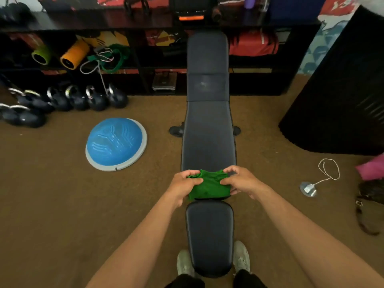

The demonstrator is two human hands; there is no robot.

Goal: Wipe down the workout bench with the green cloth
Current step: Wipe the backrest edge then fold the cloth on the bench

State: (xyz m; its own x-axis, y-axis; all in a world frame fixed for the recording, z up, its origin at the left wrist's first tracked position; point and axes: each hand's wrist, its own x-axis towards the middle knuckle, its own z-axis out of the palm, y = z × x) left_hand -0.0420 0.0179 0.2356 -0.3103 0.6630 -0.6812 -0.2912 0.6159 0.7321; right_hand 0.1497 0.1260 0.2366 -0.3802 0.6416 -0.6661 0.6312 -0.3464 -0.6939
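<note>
Green cloth (209,185) bunched, pinched by our left hand (182,187) and right hand (242,181) over the near bench (207,138); next we press and sweep far.

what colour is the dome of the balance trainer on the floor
Blue, on a grey base: balance trainer, head view.

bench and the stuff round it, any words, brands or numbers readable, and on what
None can be read.
workout bench: a faint mark on the middle pad, too blurred to read.
green cloth: plain, no print.
blue balance dome: moulded ridges only, no letters.
kettlebells: light marks, too small to read.
wall art behind the shelf: pictures, no legible text.
</note>
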